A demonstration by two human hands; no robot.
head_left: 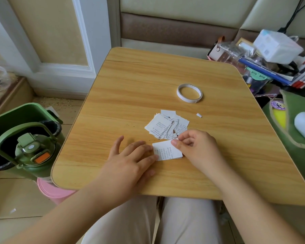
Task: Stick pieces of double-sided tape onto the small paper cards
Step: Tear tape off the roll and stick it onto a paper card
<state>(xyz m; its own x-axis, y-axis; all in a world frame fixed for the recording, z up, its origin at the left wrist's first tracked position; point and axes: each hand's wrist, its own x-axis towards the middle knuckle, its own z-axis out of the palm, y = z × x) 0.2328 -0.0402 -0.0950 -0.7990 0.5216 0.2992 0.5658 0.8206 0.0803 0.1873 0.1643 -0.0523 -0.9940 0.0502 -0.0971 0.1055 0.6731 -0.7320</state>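
A small printed paper card (pixel 165 150) lies on the wooden table (pixel 130 88) near the front. My left hand (pixel 130 159) lies flat with straight fingers pressing the card's left edge. My right hand (pixel 195 147) has thumb and forefinger curled, pinching at the card's top right corner. Behind it sits a loose pile of printed cards (pixel 167 125) with thin metal scissors or tweezers (pixel 166 129) on top. A white roll of double-sided tape (pixel 189 93) lies flat further back. A tiny white scrap of tape (pixel 199 115) rests to the right of the pile.
A green bin (pixel 16 117) with a green bottle (pixel 33 152) stands left of the table, above a pink tub (pixel 51 191). Cluttered books and bags (pixel 275 64) crowd the right rear. A green cushion (pixel 298 124) lies at right. My legs are under the front edge.
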